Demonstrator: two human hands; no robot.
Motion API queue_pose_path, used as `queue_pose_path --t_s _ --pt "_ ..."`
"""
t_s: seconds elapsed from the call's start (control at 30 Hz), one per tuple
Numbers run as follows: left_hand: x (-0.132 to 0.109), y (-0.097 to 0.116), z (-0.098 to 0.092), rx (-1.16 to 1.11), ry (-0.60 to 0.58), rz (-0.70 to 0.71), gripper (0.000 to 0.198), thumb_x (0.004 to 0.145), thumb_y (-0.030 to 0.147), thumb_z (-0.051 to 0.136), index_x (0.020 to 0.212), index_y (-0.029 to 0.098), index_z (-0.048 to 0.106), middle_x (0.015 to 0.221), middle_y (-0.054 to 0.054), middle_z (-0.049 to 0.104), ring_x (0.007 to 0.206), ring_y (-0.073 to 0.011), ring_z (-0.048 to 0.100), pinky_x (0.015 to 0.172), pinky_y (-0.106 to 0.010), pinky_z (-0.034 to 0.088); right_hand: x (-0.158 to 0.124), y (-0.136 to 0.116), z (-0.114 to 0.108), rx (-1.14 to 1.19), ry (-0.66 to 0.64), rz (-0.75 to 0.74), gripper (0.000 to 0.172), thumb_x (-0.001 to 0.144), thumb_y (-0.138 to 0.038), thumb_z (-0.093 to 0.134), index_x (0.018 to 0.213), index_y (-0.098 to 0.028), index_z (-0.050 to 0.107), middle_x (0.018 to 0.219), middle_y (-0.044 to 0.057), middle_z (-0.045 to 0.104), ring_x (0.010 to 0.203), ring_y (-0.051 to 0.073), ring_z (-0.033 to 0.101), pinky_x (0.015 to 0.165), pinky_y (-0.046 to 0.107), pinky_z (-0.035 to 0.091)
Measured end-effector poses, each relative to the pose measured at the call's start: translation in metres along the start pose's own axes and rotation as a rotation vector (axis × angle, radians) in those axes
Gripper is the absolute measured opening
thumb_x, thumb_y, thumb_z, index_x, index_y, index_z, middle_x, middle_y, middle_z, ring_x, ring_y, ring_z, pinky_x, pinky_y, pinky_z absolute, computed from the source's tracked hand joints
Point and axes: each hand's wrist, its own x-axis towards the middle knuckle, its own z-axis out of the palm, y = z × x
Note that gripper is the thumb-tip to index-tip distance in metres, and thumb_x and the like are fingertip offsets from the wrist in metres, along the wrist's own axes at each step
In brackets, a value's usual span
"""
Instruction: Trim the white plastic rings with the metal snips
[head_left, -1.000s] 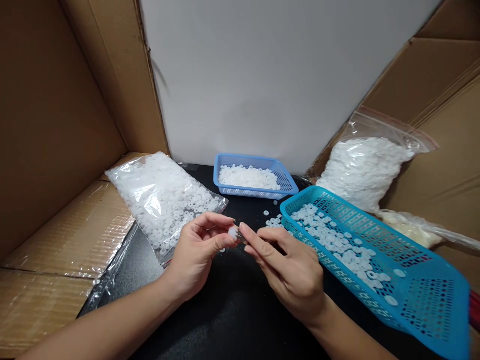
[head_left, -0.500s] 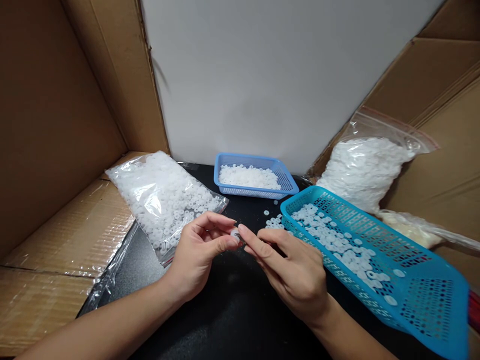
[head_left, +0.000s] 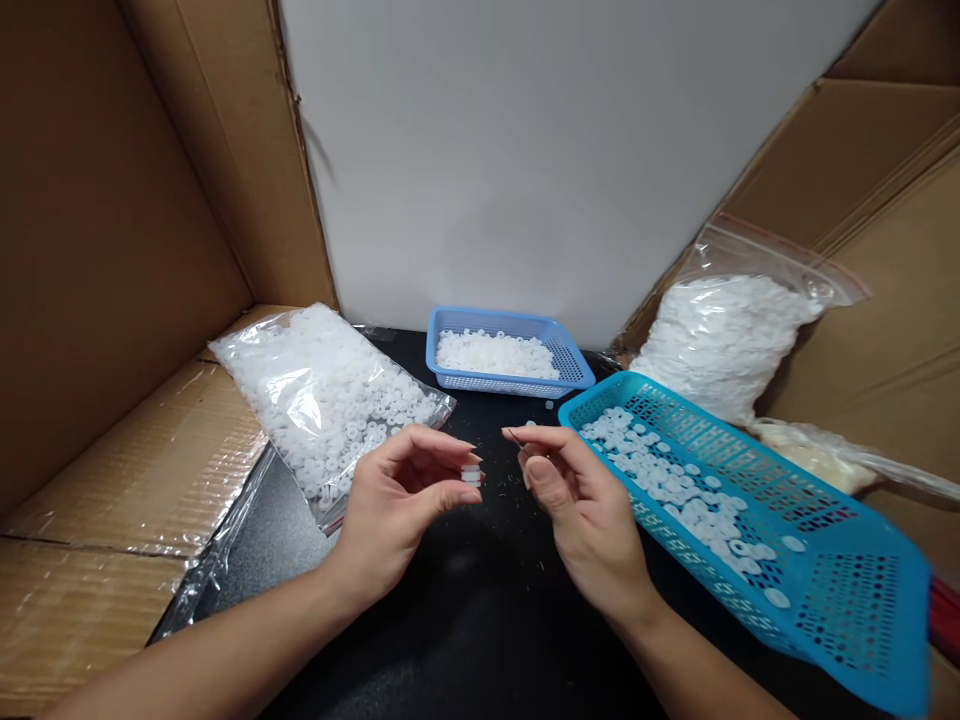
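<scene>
My left hand pinches a small white plastic piece between thumb and fingertips; it looks like stacked rings. To its right, my right hand grips a thin metal pin between thumb and index finger, its tip pointing up and left. A gap separates the pin from the white piece. Beyond my hands stands a small blue basket with many white rings. Beside my right hand is a teal basket holding flat white discs.
A clear bag of white rings lies at the left, close to my left hand. At the back right, a zip bag of white pieces leans on cardboard. Small bits litter the black table.
My right hand has drawn away to the right from my left hand and turned, and the pin now shows in its fingers. The white piece stays in my left hand, more visible.
</scene>
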Motion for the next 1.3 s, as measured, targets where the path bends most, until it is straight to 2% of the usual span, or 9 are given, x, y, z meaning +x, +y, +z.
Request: queue_pose_path --t_s 0.2,0.47,0.67,0.77,0.87,1.0,1.1,1.2,1.3 --pt "-0.001 0.004 0.002 0.093 -0.024 0.087 0.023 0.071 0.009 0.085 0.088 0.021 0.075 0.082 0.000 0.072 0.077 -0.0113 0.069 0.070 -0.018 0.057 0.000 0.005 0.003 0.229 -0.042 0.145 0.041 0.091 -0.059 0.061 0.100 -0.020 0.069 0.085 0.004 0.067 0.068 0.009 0.061 0.062 0.017 0.051" --pt "-0.003 0.004 0.001 0.193 -0.025 0.127 0.027 0.071 0.009 0.085 0.091 0.024 0.075 0.083 0.002 0.073 0.077 -0.0092 0.069 0.072 -0.015 0.055 0.002 0.000 0.006 0.381 -0.113 0.246 0.040 0.075 -0.051 0.082 0.090 -0.017 0.066 0.075 0.002 0.062 0.066 0.010 0.059 0.055 0.017 0.049" --pt "-0.006 -0.006 -0.008 0.613 -0.120 0.427 0.022 0.084 0.013 0.076 0.104 0.022 0.074 0.086 -0.003 0.073 0.077 -0.0133 0.068 0.073 -0.024 0.053 0.000 0.001 0.013 0.624 -0.278 0.566 0.041 0.070 -0.042 0.087 0.084 -0.014 0.061 0.074 -0.001 0.060 0.065 0.007 0.056 0.059 0.015 0.048" --pt "-0.007 -0.011 -0.011 0.700 -0.168 0.461 0.028 0.086 0.013 0.074 0.112 0.024 0.074 0.086 -0.004 0.072 0.078 -0.0150 0.067 0.073 -0.026 0.051 0.002 0.002 0.015 0.635 -0.264 0.607 0.036 0.068 -0.037 0.088 0.082 -0.014 0.064 0.074 0.000 0.062 0.071 0.009 0.060 0.066 0.017 0.051" --pt "-0.003 -0.009 -0.010 0.519 -0.157 0.321 0.040 0.078 0.014 0.082 0.115 0.025 0.072 0.093 -0.004 0.072 0.083 -0.0171 0.069 0.079 -0.028 0.052 0.004 0.003 0.011 0.525 -0.214 0.515 0.031 0.069 -0.035 0.087 0.080 -0.014 0.068 0.074 0.001 0.065 0.070 0.010 0.060 0.066 0.018 0.050" --pt "0.008 -0.003 -0.006 0.078 -0.081 -0.092 0.038 0.078 0.019 0.082 0.111 0.019 0.062 0.092 -0.003 0.071 0.081 -0.0165 0.070 0.076 -0.027 0.056 0.006 0.004 0.003 0.274 -0.187 0.222 0.021 0.080 -0.032 0.080 0.074 -0.015 0.070 0.073 0.002 0.066 0.066 0.010 0.059 0.061 0.019 0.046" --pt "0.014 -0.003 -0.008 -0.076 -0.193 -0.327 0.045 0.075 0.016 0.084 0.111 0.015 0.058 0.086 -0.005 0.074 0.075 -0.0131 0.070 0.073 -0.022 0.054 0.008 0.003 0.000 0.151 -0.202 -0.005 0.013 0.084 -0.022 0.076 0.073 -0.016 0.072 0.073 0.001 0.064 0.066 0.007 0.059 0.060 0.016 0.044" --pt "0.015 -0.003 -0.010 -0.106 -0.268 -0.412 0.047 0.075 0.012 0.084 0.115 0.012 0.058 0.082 -0.005 0.075 0.072 -0.0108 0.070 0.073 -0.020 0.054 0.008 0.003 0.001 0.072 -0.208 -0.110 0.012 0.087 -0.020 0.073 0.074 -0.018 0.075 0.074 0.000 0.060 0.065 0.006 0.058 0.059 0.015 0.044" --pt "0.013 0.000 -0.010 -0.102 -0.284 -0.375 0.046 0.078 0.012 0.083 0.117 0.013 0.060 0.084 -0.005 0.077 0.077 -0.0111 0.072 0.077 -0.020 0.056 0.008 0.003 -0.001 0.040 -0.161 -0.109 0.015 0.087 -0.032 0.073 0.081 -0.019 0.077 0.074 0.000 0.058 0.065 0.006 0.056 0.058 0.016 0.044"
